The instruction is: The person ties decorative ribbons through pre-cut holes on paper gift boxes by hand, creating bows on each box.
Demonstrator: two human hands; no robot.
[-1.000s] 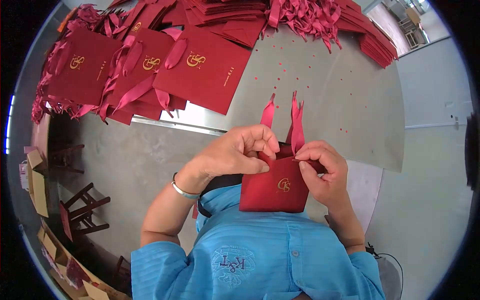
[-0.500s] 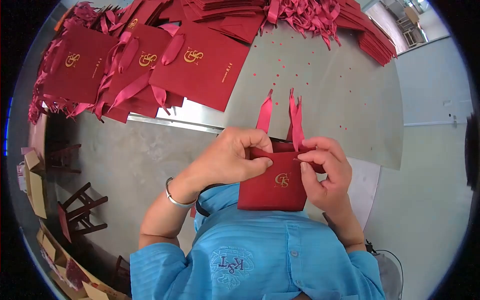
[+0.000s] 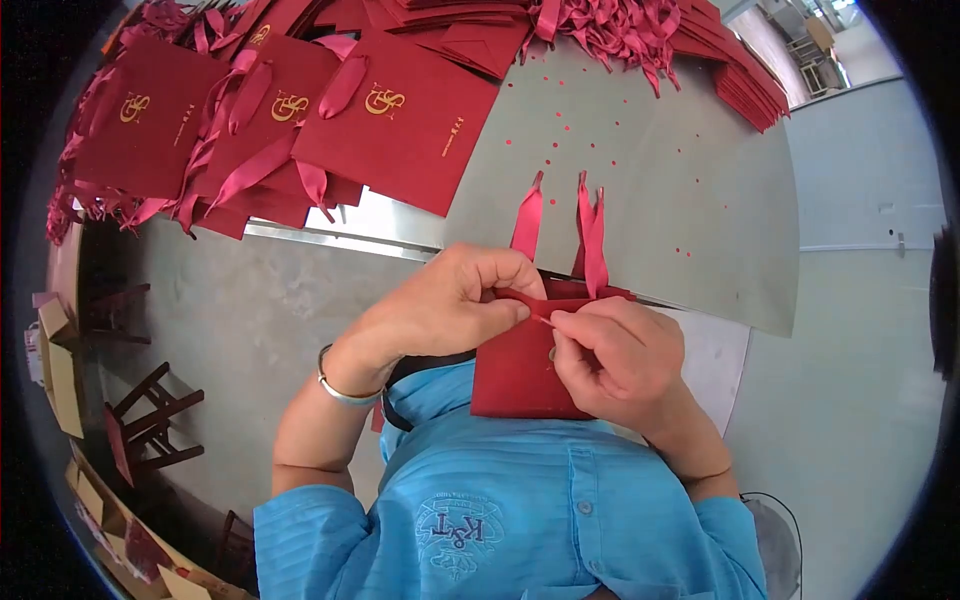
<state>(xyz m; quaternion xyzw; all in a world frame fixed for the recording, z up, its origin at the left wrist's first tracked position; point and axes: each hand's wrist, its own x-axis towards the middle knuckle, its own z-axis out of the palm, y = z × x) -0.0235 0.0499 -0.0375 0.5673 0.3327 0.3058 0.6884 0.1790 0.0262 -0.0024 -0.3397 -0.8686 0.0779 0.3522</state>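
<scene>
A small dark-red paper gift bag [image 3: 515, 375] with a gold logo, mostly covered now, rests upright against my blue shirt at the table edge. My left hand [image 3: 465, 300] is closed on its upper left rim, thumb outside and fingers inside the mouth. Closed in a pinch, my right hand [image 3: 622, 355] is at the bag's front just below the rim. A thin pinkish tip, seemingly the end of a ribbon, shows at its fingertips. Behind the rim a pink ribbon [image 3: 527, 225] stands up on the left, and folded ribbon ends [image 3: 593, 245] rise on the right.
Finished-looking red bags with ribbon handles [image 3: 390, 120] overlap at the table's left. A heap of pink ribbons [image 3: 615, 35] and stacked flat red bags [image 3: 745, 95] lie at the back. Small red dots litter the grey tabletop [image 3: 700, 230]. A wooden stool [image 3: 150, 425] stands left.
My right hand has moved left along the bag's front, from the right side of the rim to near my left fingers, and now covers the logo. My left hand keeps its hold.
</scene>
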